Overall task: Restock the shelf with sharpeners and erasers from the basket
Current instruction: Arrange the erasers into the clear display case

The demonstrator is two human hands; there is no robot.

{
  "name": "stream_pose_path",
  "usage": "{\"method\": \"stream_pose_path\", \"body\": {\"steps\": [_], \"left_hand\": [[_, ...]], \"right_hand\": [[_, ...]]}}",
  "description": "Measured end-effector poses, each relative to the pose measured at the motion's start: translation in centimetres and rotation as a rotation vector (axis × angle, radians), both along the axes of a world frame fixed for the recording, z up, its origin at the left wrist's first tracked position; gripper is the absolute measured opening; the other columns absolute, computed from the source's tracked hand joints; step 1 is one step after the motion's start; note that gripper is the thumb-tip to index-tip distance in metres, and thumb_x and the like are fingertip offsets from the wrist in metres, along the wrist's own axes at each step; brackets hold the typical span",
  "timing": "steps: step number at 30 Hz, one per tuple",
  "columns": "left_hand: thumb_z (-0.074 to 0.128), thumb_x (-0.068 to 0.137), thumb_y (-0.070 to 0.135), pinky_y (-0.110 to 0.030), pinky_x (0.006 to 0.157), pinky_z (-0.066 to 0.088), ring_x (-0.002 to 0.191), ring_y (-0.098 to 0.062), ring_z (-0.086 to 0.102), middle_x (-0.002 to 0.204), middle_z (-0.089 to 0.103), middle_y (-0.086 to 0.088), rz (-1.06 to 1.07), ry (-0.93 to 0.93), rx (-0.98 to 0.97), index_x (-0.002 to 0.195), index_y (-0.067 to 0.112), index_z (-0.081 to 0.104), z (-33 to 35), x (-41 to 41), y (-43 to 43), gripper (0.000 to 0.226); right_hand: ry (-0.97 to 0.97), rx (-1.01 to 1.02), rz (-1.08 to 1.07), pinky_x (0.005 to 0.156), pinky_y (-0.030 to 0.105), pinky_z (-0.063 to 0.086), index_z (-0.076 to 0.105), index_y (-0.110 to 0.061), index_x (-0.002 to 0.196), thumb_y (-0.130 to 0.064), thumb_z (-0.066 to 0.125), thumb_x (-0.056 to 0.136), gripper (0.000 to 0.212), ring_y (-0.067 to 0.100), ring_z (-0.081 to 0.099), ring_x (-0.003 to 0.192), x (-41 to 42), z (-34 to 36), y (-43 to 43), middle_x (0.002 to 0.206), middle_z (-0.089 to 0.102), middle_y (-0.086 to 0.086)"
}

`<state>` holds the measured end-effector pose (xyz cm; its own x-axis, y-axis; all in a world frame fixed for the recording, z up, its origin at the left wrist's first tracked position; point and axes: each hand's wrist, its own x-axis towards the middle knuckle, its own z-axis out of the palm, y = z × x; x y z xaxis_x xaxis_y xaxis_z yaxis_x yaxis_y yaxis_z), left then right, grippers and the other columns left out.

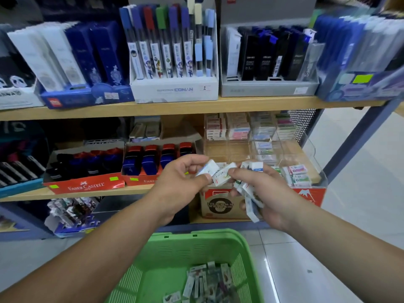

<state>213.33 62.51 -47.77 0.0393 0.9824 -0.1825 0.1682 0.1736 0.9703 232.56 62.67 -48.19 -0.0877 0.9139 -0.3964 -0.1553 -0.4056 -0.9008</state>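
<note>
Two red boxes of sharpeners sit along the front edge of the middle shelf. Right of them, the left hand pinches one white eraser between thumb and fingers. The right hand curls around a bundle of erasers before the clear bins at the shelf's right end. Below, the green basket holds more packets.

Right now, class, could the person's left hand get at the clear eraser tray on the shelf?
Probably yes. The left hand, pinching an eraser, is just in front of the clear tray, with nothing between; its top looks open.
</note>
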Motion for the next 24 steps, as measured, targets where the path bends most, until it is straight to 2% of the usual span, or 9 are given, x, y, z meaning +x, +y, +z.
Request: {"method": "stream_pose_path", "body": {"steps": [2, 4, 6, 9, 11, 15, 20, 22, 24], "left_hand": [[0.074, 0.092, 0.005, -0.033, 0.086, 0.061, 0.095, -0.017, 0.075, 0.106, 0.076, -0.003, 0.005, 0.012, 0.012, 0.111, 0.021, 0.073, 0.1, 0.0, 0.1, 0.025], [0.074, 0.091, 0.006, -0.031, 0.079, 0.06, 0.091, -0.018, 0.076, 0.097, 0.078, -0.004, 0.024, -0.018, -0.005, 0.107, 0.016, 0.072, 0.3, -0.3, 0.2, 0.019], [0.073, 0.092, 0.008, -0.03, 0.072, 0.056, 0.087, -0.017, 0.075, 0.095, 0.079, -0.004, 0.015, -0.039, -0.035, 0.108, 0.013, 0.07, 0.3, -0.5, 0.3, 0.017], [0.068, 0.095, 0.006, -0.028, 0.069, 0.056, 0.09, -0.019, 0.075, 0.102, 0.079, -0.009, -0.001, -0.189, -0.106, 0.117, 0.008, 0.067, 0.2, -0.8, 0.5, 0.022], [0.067, 0.095, 0.002, -0.026, 0.072, 0.061, 0.094, -0.024, 0.077, 0.104, 0.079, -0.012, 0.011, -0.251, -0.123, 0.122, 0.008, 0.064, 0.1, -0.9, 0.6, 0.027], [0.069, 0.091, -0.007, -0.034, 0.083, 0.064, 0.099, -0.03, 0.076, 0.105, 0.078, -0.015, 0.021, -0.313, -0.109, 0.127, 0.015, 0.063, -0.1, -1.1, 0.7, 0.043], [0.076, 0.086, -0.006, -0.038, 0.082, 0.064, 0.092, -0.027, 0.078, 0.102, 0.077, -0.014, 0.021, -0.167, -0.054, 0.115, 0.011, 0.067, -0.4, -1.0, 0.7, 0.035], [0.083, 0.082, 0.002, -0.032, 0.071, 0.063, 0.083, -0.021, 0.077, 0.095, 0.078, -0.011, 0.015, -0.007, -0.021, 0.107, 0.012, 0.069, -0.6, -0.6, 0.7, 0.03], [0.087, 0.08, 0.007, -0.026, 0.065, 0.06, 0.078, -0.016, 0.076, 0.09, 0.077, -0.008, 0.043, 0.132, 0.027, 0.1, 0.014, 0.072, -0.9, 0.1, 0.9, 0.026]], "right_hand": [[0.012, 0.008, -0.005, 0.049, 0.028, 0.046, 0.066, -0.011, 0.116, -0.019, 0.08, 0.089, 0.031, 0.023, 0.068, 0.067, 0.1, -0.1, 0.1, 0.091, 0.078, 0.008], [0.015, 0.018, -0.016, 0.049, 0.028, 0.045, 0.065, -0.01, 0.119, -0.019, 0.079, 0.09, 0.034, 0.024, 0.067, 0.067, 0.1, -0.1, 0.1, 0.09, 0.077, 0.008], [0.017, 0.026, -0.024, 0.048, 0.027, 0.044, 0.065, -0.011, 0.118, -0.018, 0.078, 0.09, 0.032, 0.024, 0.066, 0.065, 0.2, -0.1, 0.1, 0.087, 0.076, 0.008], [0.02, 0.027, -0.029, 0.047, 0.027, 0.042, 0.064, -0.011, 0.112, -0.016, 0.077, 0.091, 0.025, 0.024, 0.063, 0.063, 0.4, -0.1, 0.3, 0.083, 0.073, 0.008], [0.009, 0.031, -0.026, 0.046, 0.028, 0.041, 0.065, -0.011, 0.111, -0.016, 0.076, 0.091, 0.023, 0.024, 0.063, 0.062, 0.5, -0.1, 0.3, 0.082, 0.072, 0.009], [-0.057, 0.081, -0.036, 0.044, 0.025, 0.043, 0.065, -0.014, 0.101, -0.011, 0.078, 0.09, 0.017, 0.027, 0.063, 0.065, 0.6, 0.0, 0.5, 0.084, 0.074, 0.011], [-0.393, 0.27, -0.205, 0.061, 0.036, 0.059, 0.069, -0.017, 0.094, -0.012, 0.079, 0.086, 0.013, 0.022, 0.073, 0.071, 2.2, 0.4, 1.4, 0.082, 0.075, 0.008], [-0.444, 0.334, -0.286, 0.058, 0.024, 0.057, 0.068, -0.019, 0.091, -0.01, 0.077, 0.087, 0.013, 0.008, 0.07, 0.066, 3.2, 0.5, 1.6, 0.075, 0.072, -0.001], [-0.491, 0.377, -0.327, 0.061, 0.025, 0.056, 0.067, -0.022, 0.091, -0.01, 0.075, 0.088, 0.015, 0.01, 0.068, 0.069, 4.0, 0.5, 1.7, 0.073, 0.07, -0.006]]}}
